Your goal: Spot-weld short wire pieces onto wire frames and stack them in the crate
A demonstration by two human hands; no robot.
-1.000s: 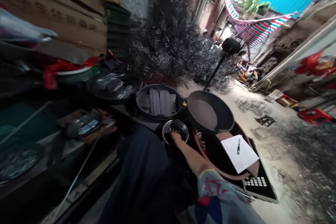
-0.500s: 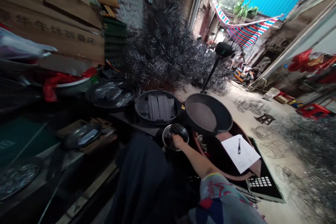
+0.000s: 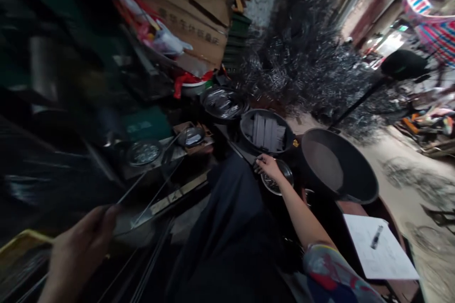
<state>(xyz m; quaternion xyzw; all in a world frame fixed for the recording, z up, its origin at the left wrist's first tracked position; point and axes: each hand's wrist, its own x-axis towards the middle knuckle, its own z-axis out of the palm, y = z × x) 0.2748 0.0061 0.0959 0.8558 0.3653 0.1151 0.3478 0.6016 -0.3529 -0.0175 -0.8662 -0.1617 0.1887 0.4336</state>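
Note:
My right hand (image 3: pixel 267 166) is over the left rim of a shiny metal bowl (image 3: pixel 289 173), fingers pinched together. Something small and dark shows at its fingertips, too small to name. Inside the bowl lie small metal pieces (image 3: pixel 272 185). At the lower left, my left hand (image 3: pixel 83 244) is blurred, its fingers curled closed; what they hold, if anything, I cannot make out. Thin straight rods (image 3: pixel 158 194) run close by it. A round black basin (image 3: pixel 245 138) with flat grey strips (image 3: pixel 265 131) stands just behind the metal bowl.
On the right are a large black pan (image 3: pixel 359 170) and a white paper (image 3: pixel 380 251) with a pen (image 3: pixel 377 237). A dish of small shiny parts (image 3: pixel 144 152) and a small dark bowl (image 3: pixel 192 137) sit left. Tangled wire racks (image 3: pixel 302 61) pile up behind.
The view has swung left. My right hand has come up out of the metal bowl to its left rim. My left hand has come into view at the lower left.

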